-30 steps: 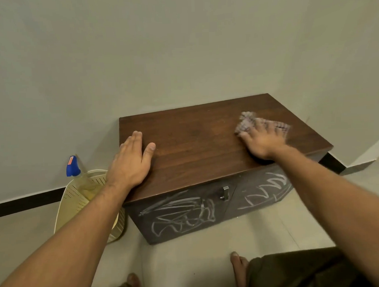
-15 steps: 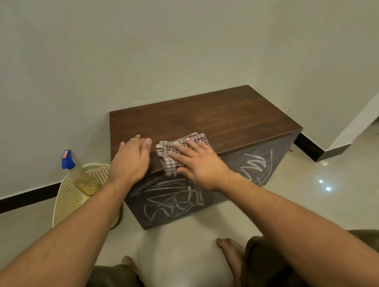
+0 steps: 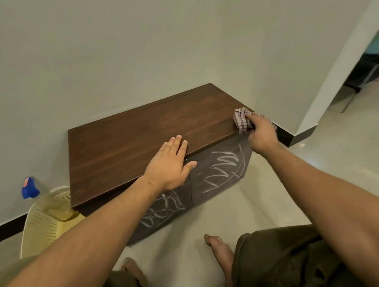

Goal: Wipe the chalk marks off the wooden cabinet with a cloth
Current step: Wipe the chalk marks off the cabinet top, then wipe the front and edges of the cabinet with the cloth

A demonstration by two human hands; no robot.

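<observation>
At cabinet rt edge: cloth (draped over).

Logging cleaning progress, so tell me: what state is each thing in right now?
cabinet top, bare wood, no chalk visible
cabinet doors, closed, both scribbled with chalk marks
cloth, bunched at the top's right front corner
right hand, grips the cloth
left hand, flat on the top's front edge, fingers straight
spray bottle, in the basket, partly full
basket, tilted, beside the cabinet
</observation>
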